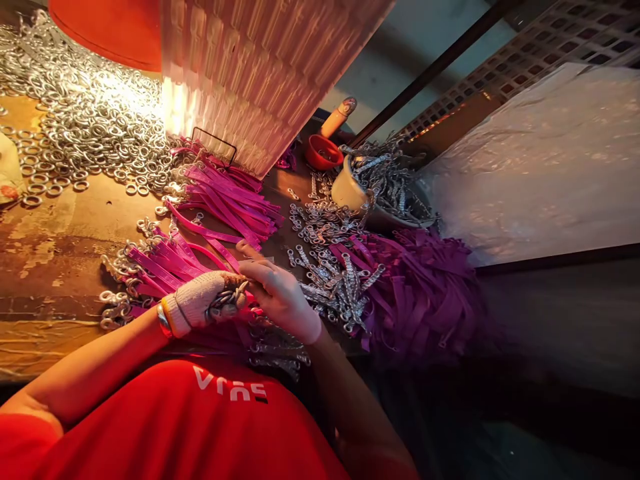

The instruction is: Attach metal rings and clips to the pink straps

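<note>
My left hand [195,300], in a pale knitted glove, is closed around several metal rings [227,301]. My right hand [285,300], in a thin whitish glove, meets its fingertips from the right. Between the two hands shows part of a pink strap [253,308], and the right fingers are closed at it; their tips are partly hidden. Pink straps with metal rings on their ends [160,263] lie beneath and left of the hands. Below my right hand hang short metal chain pieces [280,350].
A large heap of loose metal rings [105,120] covers the back left table. Behind stands a ribbed translucent panel [250,73]. To the right are chain pieces [345,287], a tipped tub of chains [350,183], a red bowl [323,152] and a purple strap pile [425,293].
</note>
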Motion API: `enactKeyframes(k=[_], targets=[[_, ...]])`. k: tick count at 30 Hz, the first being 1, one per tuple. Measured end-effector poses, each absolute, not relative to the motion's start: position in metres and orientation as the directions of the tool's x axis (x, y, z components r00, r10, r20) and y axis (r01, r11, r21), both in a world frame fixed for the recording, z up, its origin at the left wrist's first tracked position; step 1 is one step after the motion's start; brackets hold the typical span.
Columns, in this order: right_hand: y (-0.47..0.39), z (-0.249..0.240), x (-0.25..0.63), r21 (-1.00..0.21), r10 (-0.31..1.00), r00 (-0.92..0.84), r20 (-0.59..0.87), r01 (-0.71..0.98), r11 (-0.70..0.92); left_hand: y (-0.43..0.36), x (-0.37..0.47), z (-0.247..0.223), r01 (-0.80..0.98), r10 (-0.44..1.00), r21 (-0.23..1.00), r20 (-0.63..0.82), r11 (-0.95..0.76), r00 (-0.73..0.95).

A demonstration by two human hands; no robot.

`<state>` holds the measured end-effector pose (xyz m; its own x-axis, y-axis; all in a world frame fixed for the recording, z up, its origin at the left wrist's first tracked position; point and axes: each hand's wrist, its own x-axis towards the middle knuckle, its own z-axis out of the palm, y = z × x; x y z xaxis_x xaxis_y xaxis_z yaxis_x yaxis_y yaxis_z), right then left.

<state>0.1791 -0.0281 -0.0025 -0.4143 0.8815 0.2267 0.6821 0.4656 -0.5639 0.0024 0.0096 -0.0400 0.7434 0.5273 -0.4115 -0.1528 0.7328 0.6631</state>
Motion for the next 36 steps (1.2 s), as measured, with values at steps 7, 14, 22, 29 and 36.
enactKeyframes(k=[7,14,22,29,36], targets=[[-0.038,0.012,0.173,-0.71,0.986,-0.134,0.095,0.686,0.162,0.006,-0.001,-0.025,-0.199,0.635,0.739,-0.371,0.644,0.677],[-0.043,0.01,0.174,-0.691,0.978,-0.144,0.15,0.692,0.208,0.002,-0.01,-0.017,-0.127,0.68,0.879,-0.257,0.46,0.687],[-0.042,0.002,0.184,-0.628,0.882,-0.423,0.208,0.634,0.452,0.001,-0.006,-0.02,-0.01,0.589,0.883,-0.305,0.469,0.748],[-0.049,0.008,0.19,-0.542,0.934,-0.325,0.147,0.764,0.351,-0.002,-0.008,-0.015,0.104,0.702,0.95,-0.289,0.294,0.651],[-0.058,0.006,0.177,-0.335,0.944,-0.23,0.237,0.893,0.302,-0.002,0.003,-0.012,0.004,0.643,0.939,-0.24,0.345,0.727]])
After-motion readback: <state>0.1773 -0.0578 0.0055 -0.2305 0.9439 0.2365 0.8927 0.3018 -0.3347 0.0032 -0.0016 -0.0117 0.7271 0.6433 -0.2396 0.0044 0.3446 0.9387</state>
